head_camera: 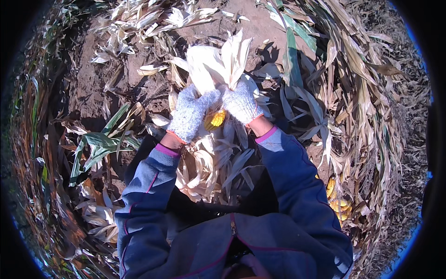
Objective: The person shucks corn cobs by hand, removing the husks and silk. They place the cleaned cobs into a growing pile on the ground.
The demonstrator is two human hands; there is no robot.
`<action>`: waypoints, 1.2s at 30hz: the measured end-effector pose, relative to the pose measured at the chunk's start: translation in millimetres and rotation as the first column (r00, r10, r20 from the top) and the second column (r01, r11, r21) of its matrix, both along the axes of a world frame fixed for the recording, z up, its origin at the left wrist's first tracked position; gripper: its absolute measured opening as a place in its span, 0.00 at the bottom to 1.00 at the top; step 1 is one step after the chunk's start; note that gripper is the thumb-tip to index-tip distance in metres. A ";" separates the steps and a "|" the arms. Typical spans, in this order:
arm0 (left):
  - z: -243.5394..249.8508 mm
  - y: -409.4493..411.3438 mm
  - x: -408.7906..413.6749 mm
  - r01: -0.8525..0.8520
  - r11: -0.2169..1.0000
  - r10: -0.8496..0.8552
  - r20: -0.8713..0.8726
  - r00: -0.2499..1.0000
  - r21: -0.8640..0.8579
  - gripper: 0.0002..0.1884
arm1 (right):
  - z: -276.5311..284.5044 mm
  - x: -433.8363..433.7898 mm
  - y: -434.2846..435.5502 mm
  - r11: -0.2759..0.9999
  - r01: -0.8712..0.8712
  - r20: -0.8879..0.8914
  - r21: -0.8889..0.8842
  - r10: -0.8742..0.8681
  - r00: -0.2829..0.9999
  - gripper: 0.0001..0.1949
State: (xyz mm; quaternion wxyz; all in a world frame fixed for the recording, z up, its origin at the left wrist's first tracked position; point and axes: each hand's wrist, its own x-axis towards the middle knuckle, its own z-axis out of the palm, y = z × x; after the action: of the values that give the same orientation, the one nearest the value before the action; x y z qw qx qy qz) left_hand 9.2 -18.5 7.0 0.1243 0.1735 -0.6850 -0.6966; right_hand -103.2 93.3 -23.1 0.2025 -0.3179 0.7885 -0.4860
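Note:
Both my hands wear pale knitted gloves with orange cuffs and meet in front of me around one ear of corn. Yellow kernels of the corn ear [217, 119] show between the gloves; most of the ear is hidden. My left hand [192, 110] grips the ear and husk from the left, its thumb pointing to the right. From the right, my right hand [241, 102] is closed on the husk at the ear. Dry, whitish corn husks [233, 59] spread upward beyond both hands.
Loose dry husks [202, 164] lie below my hands. Several husked yellow corn ears [339, 204] rest at right, beside my sleeve. Cut corn stalks [362, 90] pile along the right, more dry stalks [52, 174] along the left. Bare soil [92, 83] shows at upper left.

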 end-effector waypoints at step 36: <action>-6.9 2.9 7.1 0.498 0.846 -0.522 0.105 0.847 0.189 0.36 | 39.9 -5.2 19.9 0.747 0.216 0.535 -0.629 0.214 0.817 0.11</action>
State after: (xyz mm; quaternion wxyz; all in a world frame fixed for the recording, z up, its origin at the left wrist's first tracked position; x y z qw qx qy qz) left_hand 16.3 -15.5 0.1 -0.1321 0.0467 -0.6578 -0.7400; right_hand -108.4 113.2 16.9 0.3042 -0.2059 0.4635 -0.8064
